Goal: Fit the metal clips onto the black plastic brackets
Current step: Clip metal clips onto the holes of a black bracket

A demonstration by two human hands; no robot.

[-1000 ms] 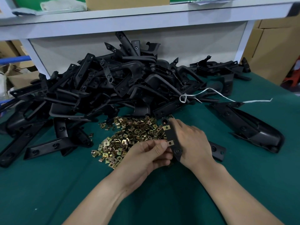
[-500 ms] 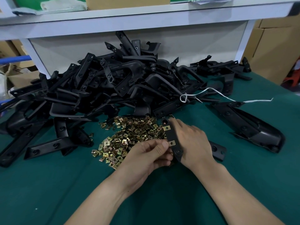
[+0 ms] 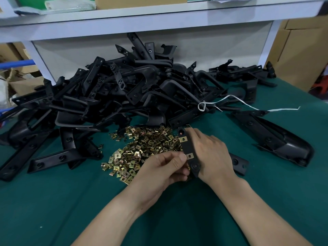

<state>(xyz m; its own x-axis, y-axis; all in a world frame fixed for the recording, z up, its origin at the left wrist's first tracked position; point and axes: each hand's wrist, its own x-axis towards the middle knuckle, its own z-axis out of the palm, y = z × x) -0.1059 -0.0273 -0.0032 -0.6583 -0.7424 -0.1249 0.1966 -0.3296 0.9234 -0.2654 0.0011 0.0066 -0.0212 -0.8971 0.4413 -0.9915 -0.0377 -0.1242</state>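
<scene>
- One bracket [image 3: 187, 148] is held upright just above the table [image 3: 71, 210], at the near right edge of the clip pile [image 3: 142, 148].
- Two clips are seen fitted on its left edge: an upper clip [image 3: 183, 139] and a lower clip [image 3: 190, 155]. One round hole is left bare above them and another below.
- The bracket is gripped from behind by the right hand [image 3: 211, 153], fingers curled round it and the forefinger laid along to its top end.
- It is pinched at its left edge by the left hand [image 3: 165, 167], fingers curled together and the thumb tip set just beside the lower clip.
- A brass glint is seen under the left fingers; what it is cannot be told.
- The loose clips in the pile are too many to be counted, and its near right part is hidden by the left hand.
- Behind it a heap [image 3: 133, 93] of black brackets is piled, tangled beyond counting.
- One long black part [image 3: 271, 139] lies apart at the right.
- One white string [image 3: 248, 107] is trailed from the heap across the table.
- A pale shelf [image 3: 159, 15] is seen above, and cardboard boxes [image 3: 301, 50] at the right.
</scene>
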